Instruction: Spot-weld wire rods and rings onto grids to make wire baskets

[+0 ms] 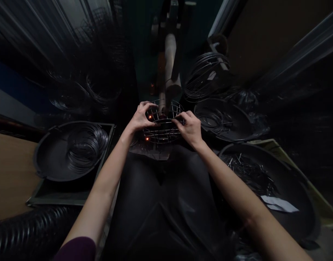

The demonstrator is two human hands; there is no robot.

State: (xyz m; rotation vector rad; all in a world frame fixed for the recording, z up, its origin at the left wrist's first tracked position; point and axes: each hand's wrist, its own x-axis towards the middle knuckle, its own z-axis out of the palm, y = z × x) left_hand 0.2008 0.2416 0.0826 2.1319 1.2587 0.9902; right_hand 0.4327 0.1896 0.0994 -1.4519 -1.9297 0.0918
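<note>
A round wire basket (165, 136) made of thin metal rods sits in front of me, around the lower tip of a spot welder's electrode arm (170, 59). My left hand (141, 116) is curled at the basket's left side, thumb and fingers closed around its wires. On the right side, my right hand (190, 127) pinches the upper rim between thumb and fingers. Small orange glows show near the left side of the basket. The wires between my fingertips are partly hidden by the hands.
At the left, a black pan (53, 159) holds a stack of wire rings (87, 146). Another pan with rings (237, 119) stands at the right. Nearer, a large pan (294, 192) contains short wire pieces and a white paper slip (279, 204). More wire hoops (205, 74) hang behind.
</note>
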